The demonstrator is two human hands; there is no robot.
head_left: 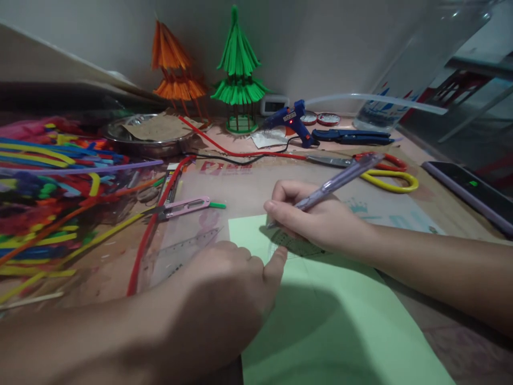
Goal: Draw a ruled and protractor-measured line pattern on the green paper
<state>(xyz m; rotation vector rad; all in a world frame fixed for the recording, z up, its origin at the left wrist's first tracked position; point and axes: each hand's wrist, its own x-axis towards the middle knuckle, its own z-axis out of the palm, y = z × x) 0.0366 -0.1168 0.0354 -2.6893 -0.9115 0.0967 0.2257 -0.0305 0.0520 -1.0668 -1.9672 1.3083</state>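
1. Two hands share this work: your right hand (308, 219) pinches a purple pen (334, 179) between thumb and fingers, its tip near the far edge of the light green paper (340, 321). Whether the tip touches, I cannot tell.

2. Your left hand (236, 283) lies palm down over the paper's left edge, thumb extended. Its other fingertips are hidden, so I cannot tell whether they grip anything.

3. Watch the marked semicircular shape (296, 247) on the paper, between your thumb and your right hand. I cannot tell whether it is a clear protractor or drawn lines. If it is loose, press it flat, or the line may wander.

4. Steady the paper with even weight; a sideways push could turn the sheet.

5. Hold the pen lightly at one constant slant, and draw slowly, so the stroke stays even.

6. Lean aside if your shadow dims the marks.

7. Leave the clear ruler (188, 247), beside your left hand, outside the paper's edge, so that the sheet lies flat.
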